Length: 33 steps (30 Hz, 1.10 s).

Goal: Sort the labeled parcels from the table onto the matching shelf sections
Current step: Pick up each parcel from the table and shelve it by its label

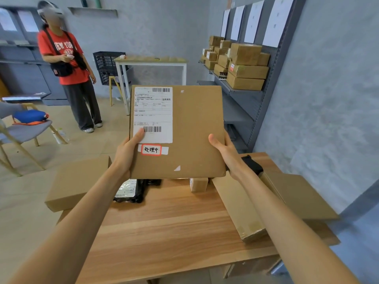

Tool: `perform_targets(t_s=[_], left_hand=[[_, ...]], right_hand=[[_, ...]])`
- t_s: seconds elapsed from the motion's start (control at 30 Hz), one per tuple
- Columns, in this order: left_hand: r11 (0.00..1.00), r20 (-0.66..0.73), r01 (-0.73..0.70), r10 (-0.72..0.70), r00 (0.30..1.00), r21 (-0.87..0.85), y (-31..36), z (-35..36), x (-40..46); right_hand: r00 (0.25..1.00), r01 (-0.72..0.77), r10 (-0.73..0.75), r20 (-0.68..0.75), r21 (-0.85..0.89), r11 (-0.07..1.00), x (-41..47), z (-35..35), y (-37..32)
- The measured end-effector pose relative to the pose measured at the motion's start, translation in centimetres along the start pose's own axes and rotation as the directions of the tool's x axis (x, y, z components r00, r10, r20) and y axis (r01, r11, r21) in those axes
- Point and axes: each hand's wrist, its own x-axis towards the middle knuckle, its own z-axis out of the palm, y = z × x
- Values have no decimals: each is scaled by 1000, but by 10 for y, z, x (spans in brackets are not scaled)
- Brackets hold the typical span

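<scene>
Parcel (pixel 180 130), flat and brown, is held up above the counter (pixel 164 222), label side facing the person. Left hand (pixel 126 152) grips its left edge, thumb on the white label; right hand (pixel 225 150) grips the right edge. Both sets of fingers are curled behind it. Stacked boxes sit on the shelf (pixel 242 93) to the right.

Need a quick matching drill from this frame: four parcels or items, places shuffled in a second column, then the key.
Things:
1. flat box with red-framed tag
2. black bagged parcel
3. small brown box
4. stacked cartons

Places:
A. on the grey wall shelf
B. lifted above the wooden table, left hand and right hand gripping its sides
C. on the table below the held box, left
D. on the table below the held box, right

Pairs: 1-B, 2-C, 3-D, 4-A
</scene>
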Motion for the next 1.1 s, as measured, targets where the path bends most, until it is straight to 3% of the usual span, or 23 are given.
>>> perform_targets(t_s=[0.17,0.33,0.7,0.9,1.1], left_hand=[[999,24,13,-12,1000,-42,4,13,1],[999,74,-16,19,997,-38,11,36,4],[991,336,-135,125,934,5,29,76,13],[985,423,-167,139,895,30,30,103,9],[985,588,-172,127,799,21,30,138,-10]], right_hand=[[999,-53,53,-9,35,998,-11,-10,-3],[985,-9,16,-170,48,999,-20,-22,-13],[916,95,-44,-399,110,989,-59,-43,-49],[804,118,-84,-588,19,993,-98,-42,-55],[657,104,-120,-745,-68,992,-153,-48,-62]])
